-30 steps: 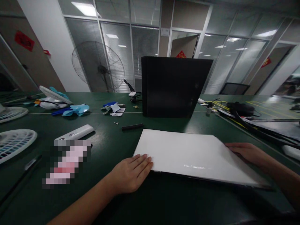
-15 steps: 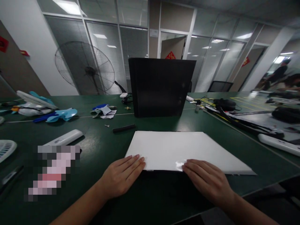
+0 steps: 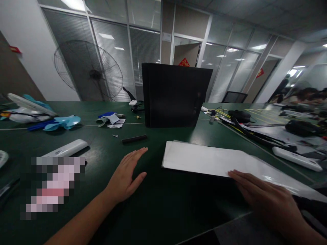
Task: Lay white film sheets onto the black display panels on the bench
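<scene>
A flat white sheet [image 3: 209,160] lies on the green table [image 3: 158,204], slewed toward the right edge. My right hand [image 3: 265,200] lies flat on its near right part with the fingers stretched out. My left hand [image 3: 125,177] hovers open over the bare table to the left of the sheet, fingers straight and thumb apart, touching nothing. A tall black box [image 3: 173,95] stands upright just behind the sheet.
A white remote-like bar [image 3: 65,148] and a thin black strip [image 3: 134,138] lie left of the sheet. Blue and white fan parts [image 3: 38,117] sit at far left. Black cables and a white bar [image 3: 296,158] crowd the right. A big floor fan [image 3: 89,73] stands behind.
The sheet has slid to the right under my right hand. My left hand has come off the sheet's corner and now hangs open over the table.
</scene>
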### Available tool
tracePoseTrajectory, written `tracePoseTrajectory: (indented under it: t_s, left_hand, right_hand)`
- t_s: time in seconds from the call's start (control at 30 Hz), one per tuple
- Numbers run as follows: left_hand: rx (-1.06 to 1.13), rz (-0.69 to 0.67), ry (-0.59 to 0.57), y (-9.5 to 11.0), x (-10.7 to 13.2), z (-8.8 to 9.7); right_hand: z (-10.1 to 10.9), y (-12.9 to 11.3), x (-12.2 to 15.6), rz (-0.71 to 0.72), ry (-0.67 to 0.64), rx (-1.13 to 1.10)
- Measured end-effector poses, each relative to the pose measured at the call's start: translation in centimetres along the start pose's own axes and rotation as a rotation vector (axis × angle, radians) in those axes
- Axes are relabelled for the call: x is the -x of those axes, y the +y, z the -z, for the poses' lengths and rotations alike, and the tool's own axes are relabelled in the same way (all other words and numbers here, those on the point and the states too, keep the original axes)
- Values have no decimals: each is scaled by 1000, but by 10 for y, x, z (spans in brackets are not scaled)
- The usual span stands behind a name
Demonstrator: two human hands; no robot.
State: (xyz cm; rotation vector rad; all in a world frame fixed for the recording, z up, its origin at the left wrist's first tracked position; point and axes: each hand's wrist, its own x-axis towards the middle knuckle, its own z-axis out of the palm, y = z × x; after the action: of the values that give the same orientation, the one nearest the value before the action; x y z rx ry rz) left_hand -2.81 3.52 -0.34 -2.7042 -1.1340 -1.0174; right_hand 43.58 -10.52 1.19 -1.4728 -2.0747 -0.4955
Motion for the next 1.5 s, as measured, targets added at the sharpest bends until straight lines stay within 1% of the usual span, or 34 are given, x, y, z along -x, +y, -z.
tracePoseTrajectory:
  t_s: [0.1, 0.17, 0.27, 0.37, 0.43, 0.53, 0.63, 0.77, 0.87, 1.0, 1.1, 1.2, 1.4, 1.5]
  left_hand:
    - [11, 194, -88, -11, 1, -6]
    - [2, 286, -145, -17, 0, -11]
    - [-9, 355, -193, -26, 0, -17]
    - [-4, 389, -201, -32, 1, -19]
    - [1, 406, -203, -34, 2, -19]
    - [4, 434, -222, -36, 2, -17]
    - [1, 430, -229, -37, 3, -17]
    - [-5, 381, -195, -38, 4, -18]
    - [18, 409, -220, -38, 4, -18]
    - [61, 466, -289, -34, 0, -13]
    - [74, 492, -304, -30, -2, -10]
    - [79, 503, -320, -29, -2, -7]
    - [84, 493, -334, -31, -1, -6]
    - [89, 495, -336, -31, -1, -5]
  right_hand:
    - [6, 20, 4, -26, -89, 252]
    - [6, 33, 1, -102, -156, 376]
    - [2, 53, -10, -193, -256, 468]
    - [-4, 75, -23, -165, -332, 445]
    - [-6, 88, -31, -132, -328, 417]
    - [-4, 103, -43, -133, -306, 417]
    - [5, 109, -57, -112, -317, 508]
    - [17, 113, -72, -122, -336, 620]
    - [19, 122, -76, -118, -309, 638]
    - [13, 143, -77, -188, -283, 679]
    - [9, 157, -79, -133, -264, 658]
    - [11, 166, -83, -87, -206, 677]
    - [28, 186, -95, -63, -234, 691]
    - [40, 202, -101, -136, -282, 702]
